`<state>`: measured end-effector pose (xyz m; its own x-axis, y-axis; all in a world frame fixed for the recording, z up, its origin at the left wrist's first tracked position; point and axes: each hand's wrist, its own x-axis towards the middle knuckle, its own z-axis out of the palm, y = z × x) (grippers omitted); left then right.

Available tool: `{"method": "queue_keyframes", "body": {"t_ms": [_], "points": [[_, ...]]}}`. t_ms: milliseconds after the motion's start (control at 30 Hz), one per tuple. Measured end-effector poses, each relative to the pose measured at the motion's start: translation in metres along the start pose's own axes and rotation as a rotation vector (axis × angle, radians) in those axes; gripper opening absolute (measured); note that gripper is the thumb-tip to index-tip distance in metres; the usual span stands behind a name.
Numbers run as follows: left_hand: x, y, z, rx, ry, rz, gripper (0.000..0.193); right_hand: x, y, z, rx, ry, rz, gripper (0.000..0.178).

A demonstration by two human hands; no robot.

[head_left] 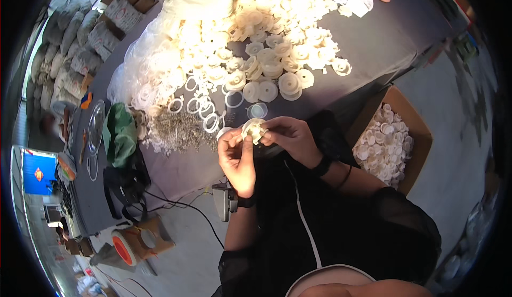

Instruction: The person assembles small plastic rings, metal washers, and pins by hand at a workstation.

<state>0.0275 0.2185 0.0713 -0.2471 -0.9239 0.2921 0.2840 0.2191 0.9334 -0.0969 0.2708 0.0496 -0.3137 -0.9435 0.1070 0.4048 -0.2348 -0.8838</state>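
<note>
The round cream part (253, 130) is between both hands, probably light, stiff and slightly slick, best gripped by its rim; the left hand (238, 161) pinches its left side, the right hand (292, 137) its right, thumbs and fingers clamped, with similar parts (271, 66) heaped beyond on the table (384, 37)

hard glare bleaches the pale parts (205, 43) beyond the hands (240, 161); outward, the view bends and softens into black.
</note>
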Motion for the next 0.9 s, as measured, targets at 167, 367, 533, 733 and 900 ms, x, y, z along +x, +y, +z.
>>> {"method": "queue_keyframes", "body": {"t_ms": [167, 367, 533, 733, 900], "points": [[-0.010, -0.001, -0.004, -0.003, 0.008, 0.034, 0.023, -0.013, -0.002, 0.011, 0.053, -0.093, 0.033, 0.019], [-0.021, 0.001, 0.001, -0.062, -0.011, 0.025, 0.025, -0.019, -0.002, 0.007, -0.083, 0.005, -0.006, 0.020], [-0.029, 0.000, -0.004, 0.002, -0.062, 0.025, 0.020, -0.020, -0.014, 0.003, -0.556, 0.152, -0.180, 0.028], [-0.035, 0.011, 0.000, -0.050, -0.051, 0.001, 0.023, -0.012, -0.001, -0.013, -0.153, -0.171, 0.084, 0.022], [-0.046, 0.006, 0.000, 0.006, -0.078, 0.006, 0.020, -0.011, 0.017, -0.015, -0.025, -0.222, 0.131, 0.021]]}}
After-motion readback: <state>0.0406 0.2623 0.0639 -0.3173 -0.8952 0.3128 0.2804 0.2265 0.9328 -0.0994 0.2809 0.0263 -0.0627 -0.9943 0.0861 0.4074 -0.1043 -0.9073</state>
